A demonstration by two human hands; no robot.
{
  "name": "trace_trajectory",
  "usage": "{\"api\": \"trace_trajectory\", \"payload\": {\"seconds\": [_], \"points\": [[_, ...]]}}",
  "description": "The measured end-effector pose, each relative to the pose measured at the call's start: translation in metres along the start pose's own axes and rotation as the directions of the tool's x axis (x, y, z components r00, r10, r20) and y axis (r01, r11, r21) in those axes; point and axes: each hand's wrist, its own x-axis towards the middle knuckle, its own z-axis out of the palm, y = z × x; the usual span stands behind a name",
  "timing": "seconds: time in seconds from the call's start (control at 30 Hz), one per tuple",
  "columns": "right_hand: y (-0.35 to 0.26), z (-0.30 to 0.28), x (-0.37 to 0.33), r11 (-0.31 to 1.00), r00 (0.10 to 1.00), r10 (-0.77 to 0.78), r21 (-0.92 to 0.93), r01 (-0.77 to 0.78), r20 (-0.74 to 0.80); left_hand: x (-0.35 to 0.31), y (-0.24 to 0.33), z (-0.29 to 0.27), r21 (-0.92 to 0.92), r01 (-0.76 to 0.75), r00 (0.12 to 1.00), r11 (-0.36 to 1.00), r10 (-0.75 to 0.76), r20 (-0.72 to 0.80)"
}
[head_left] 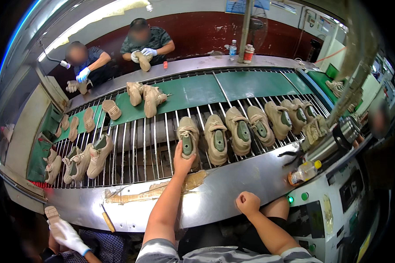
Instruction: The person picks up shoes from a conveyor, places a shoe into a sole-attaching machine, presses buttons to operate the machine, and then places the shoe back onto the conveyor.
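My left hand is wrapped around the heel of a beige lace-up shoe with a green insole, standing on the metal rollers. Right of it stands a row of similar beige shoes, the nearest shoe close beside the held one. My right hand is closed in a fist in front of the steel ledge, above my lap. Nothing sticks out of that fist.
Beyond the rollers runs a green belt carrying a pair of shoes. More shoes and soles lie left. A wooden-handled tool, a bottle and a steel flask rest along the ledge. Gloved co-workers handle shoes opposite and at lower left.
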Motion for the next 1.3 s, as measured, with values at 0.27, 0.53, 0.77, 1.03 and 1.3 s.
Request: {"api": "trace_trajectory", "payload": {"seconds": [0.27, 0.53, 0.77, 1.03, 1.3], "points": [[0.004, 0.006, 0.005, 0.993, 0.994, -0.111, -0.046, 0.11, -0.007, 0.048, -0.025, -0.032, -0.391, -0.034, 0.999, 0.92, 0.035, -0.006], [0.002, 0.016, 0.016, 0.988, 0.989, -0.148, -0.052, 0.148, 0.006, 0.248, -0.149, -0.1, -0.252, 0.207, 0.724, 0.945, -0.321, -0.61], [-0.012, 0.018, 0.022, 0.996, 0.997, -0.077, -0.038, 0.077, 0.006, 0.275, -0.164, -0.059, 0.512, 0.012, 0.885, 0.859, 0.229, -0.404], [-0.013, 0.016, 0.022, 0.992, 0.993, -0.119, -0.028, 0.119, 0.007, 0.309, -0.161, -0.058, 0.433, 0.347, 0.911, 0.832, -0.189, -0.367], [-0.012, 0.011, 0.004, 0.996, 0.996, -0.092, -0.017, 0.091, -0.017, 0.153, -0.082, -0.186, -0.555, 0.414, 0.868, 0.721, -0.497, 0.002]]}}
